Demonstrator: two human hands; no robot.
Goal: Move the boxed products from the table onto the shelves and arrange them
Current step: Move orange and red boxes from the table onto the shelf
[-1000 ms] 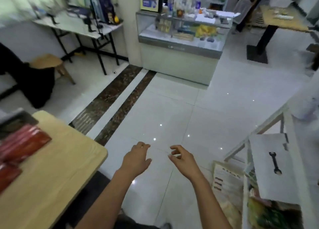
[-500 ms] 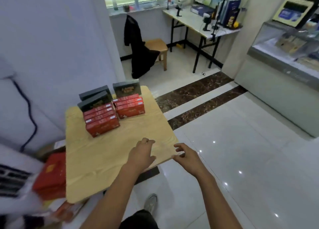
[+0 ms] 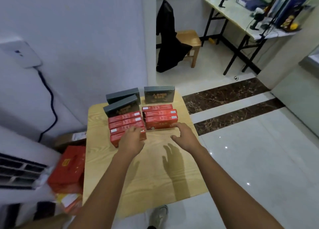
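Note:
On the wooden table (image 3: pixel 138 177) stand two rows of red boxes: a left row (image 3: pixel 125 120) of several and a right row (image 3: pixel 159 115) of three. Behind them are dark grey boxes, two on the left (image 3: pixel 121 100) and one on the right (image 3: pixel 159 94). My left hand (image 3: pixel 132 139) lies over the nearest red box (image 3: pixel 114 140) of the left row, fingers bent onto its top; whether it grips is hidden. My right hand (image 3: pixel 184 135) is spread, fingertips touching the right end of the nearest red box (image 3: pixel 158 125) in the right row.
A white wall and an air conditioner unit (image 3: pixel 19 173) stand left of the table, with red bags (image 3: pixel 69 166) on the floor between. A stool (image 3: pixel 189 38) with a black coat and a long desk (image 3: pixel 241 19) are at the back. Tiled floor (image 3: pixel 259 159) lies to the right.
The view has swung left from the shelf and floor to the table. Both hands have moved forward from the table's near edge to the front red boxes.

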